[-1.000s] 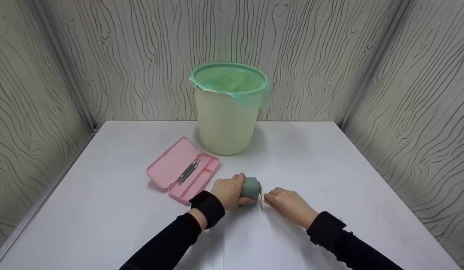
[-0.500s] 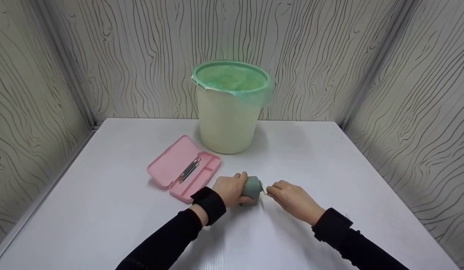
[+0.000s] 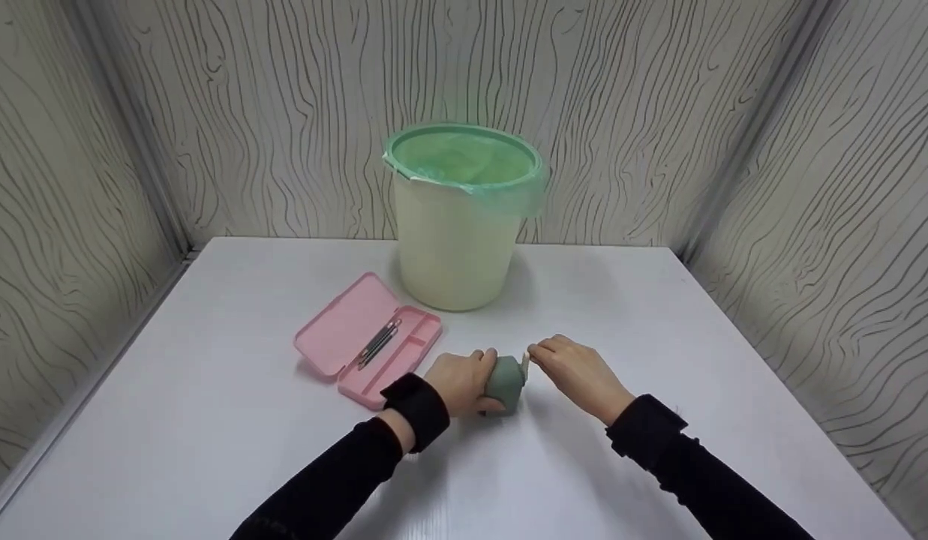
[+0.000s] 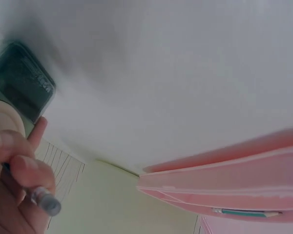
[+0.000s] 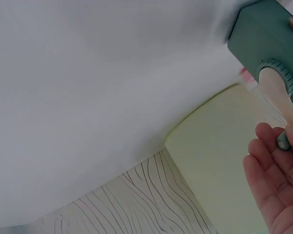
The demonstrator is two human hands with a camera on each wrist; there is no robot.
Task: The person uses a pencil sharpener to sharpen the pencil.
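Left hand (image 3: 460, 382) had its fingers clamped round this green sharpener (image 3: 506, 384), with a pencil (image 4: 46, 201) end poking out between them, down by the white surface (image 3: 621, 315). Right hand (image 3: 580, 377) had the crank (image 5: 276, 92) pinched by its knob (image 5: 283, 141). Sharpener sat just right of the open pink case (image 3: 345, 326), which had more pencils (image 3: 377, 345) inside, and a pale bin (image 3: 456, 247) stood behind it all
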